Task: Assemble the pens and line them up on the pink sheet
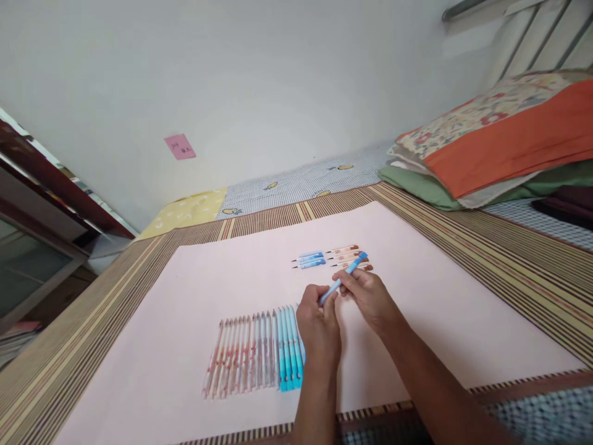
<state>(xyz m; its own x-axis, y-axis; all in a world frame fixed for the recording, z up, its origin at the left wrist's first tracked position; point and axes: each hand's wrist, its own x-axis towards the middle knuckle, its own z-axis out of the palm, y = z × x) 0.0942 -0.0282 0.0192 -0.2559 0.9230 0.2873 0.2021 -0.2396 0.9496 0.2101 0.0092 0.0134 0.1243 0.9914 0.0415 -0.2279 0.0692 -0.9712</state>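
Both of my hands hold one light blue pen (354, 264), slanted up to the right above a pale pink sheet (152, 321). My left hand (319, 318) pinches its lower end, and my right hand (370, 296) grips it near the middle. Its darker blue end sticks out past my right fingers. Behind the hands lie a few blue pens (310, 262) and, beside them, white-and-brown pens (343, 250), partly covered by the held pen. Left of my left wrist is a row of several pinkish clear pens (236, 355) and several turquoise pens (288, 352), the last partly hidden by my wrist.
The sheet lies on a striped mat (445, 247). A folded orange and floral bedding pile (509, 139) is at the back right, above green cloth (417, 185). A pink note (180, 146) is stuck on the white wall (278, 80). Checked fabric (296, 182) runs along the wall.
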